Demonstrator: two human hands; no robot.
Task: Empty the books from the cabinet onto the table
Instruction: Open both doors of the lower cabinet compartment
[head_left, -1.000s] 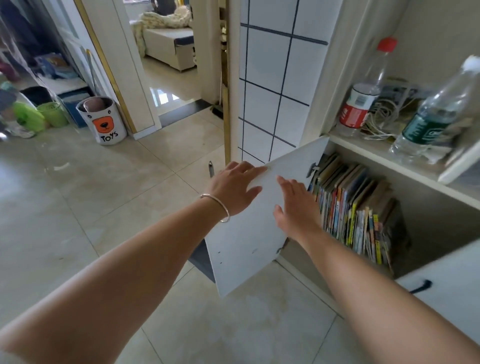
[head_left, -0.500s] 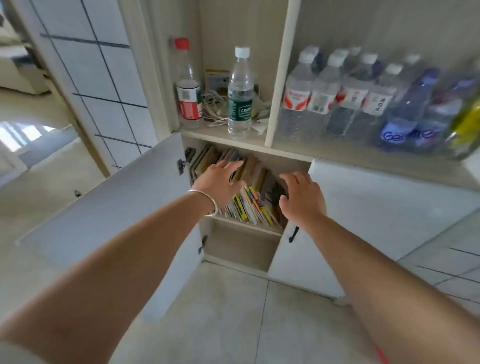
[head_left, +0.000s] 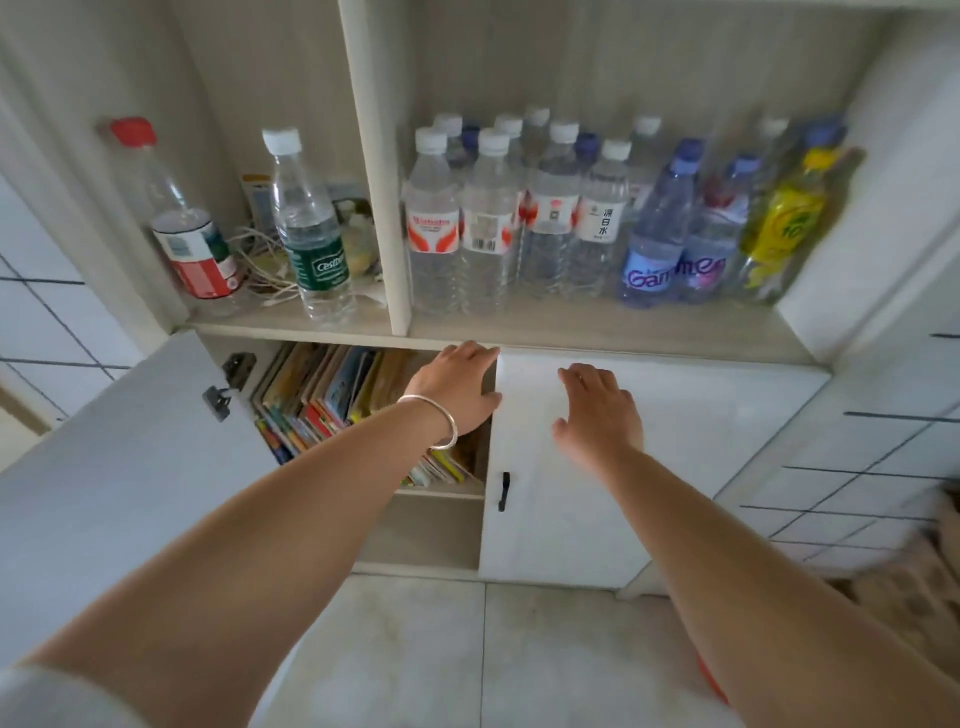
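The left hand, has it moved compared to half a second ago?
Yes. The left hand has shifted right along the books, now reaching the edge of the closed door.

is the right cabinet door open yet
No, the right door sits shut with the right hand flat on it; only the left door is swung open.

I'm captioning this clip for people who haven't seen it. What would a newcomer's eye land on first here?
Probably the crowd of water bottles packing the open shelf at upper right. Next, the row of colourful books leaning in the lower compartment behind the open left door. In the middle, the left hand reaches at the edge of the shut right door, and the right hand is spread in front of it.
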